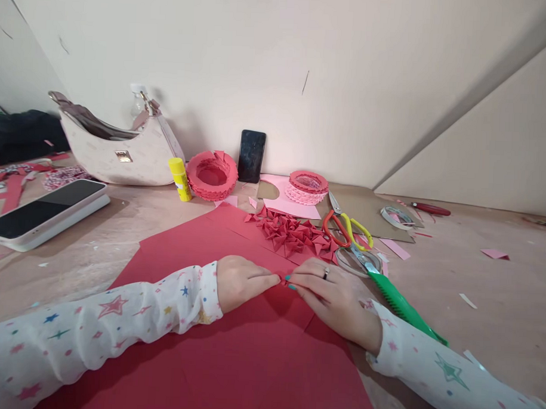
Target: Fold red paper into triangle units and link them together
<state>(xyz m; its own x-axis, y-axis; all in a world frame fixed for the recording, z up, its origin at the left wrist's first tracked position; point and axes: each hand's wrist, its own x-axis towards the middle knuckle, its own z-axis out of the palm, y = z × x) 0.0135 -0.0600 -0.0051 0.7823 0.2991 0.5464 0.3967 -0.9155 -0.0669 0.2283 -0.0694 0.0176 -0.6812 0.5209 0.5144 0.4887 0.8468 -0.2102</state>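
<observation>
Large sheets of red paper [231,364] lie on the table beneath both hands. My left hand [246,282] has its fingers closed, thumb and forefinger pinching a small red paper piece [283,280] over the sheets. From the right, my right hand [330,296] pinches the same piece with its fingertips, which nearly meet those of the left. The fingers partly hide the piece. Just behind the hands is a pile of folded red paper pieces [294,232].
Orange-handled [337,224] and yellow-handled scissors [359,231], a green-handled tool [399,304] and tape [395,218] lie right. Behind stand a glue stick [180,180], red ring [212,177], phone [252,156], pink ring [307,188] and handbag [117,157]. Another phone [49,211] is left.
</observation>
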